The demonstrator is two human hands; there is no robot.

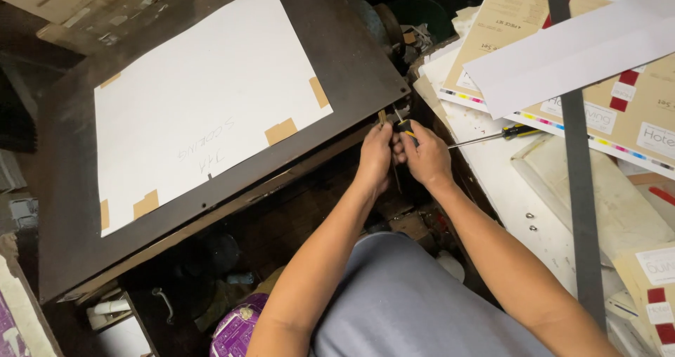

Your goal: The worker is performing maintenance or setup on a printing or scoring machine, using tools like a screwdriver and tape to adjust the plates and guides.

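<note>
Pinching a small upright screwdriver (402, 124) together, both hands (401, 154) point its shaft upward.

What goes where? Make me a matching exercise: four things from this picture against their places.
Things:
1. white sheet
2. screwdriver
3. grey strip
4. purple object

Places:
A. bottom edge, below the dark plate
B. running top to bottom across the printed cartons at right
C. taped onto the dark plate
D. lying on the bench just right of the right hand

Pairs: 1-C, 2-D, 3-B, 4-A
</note>
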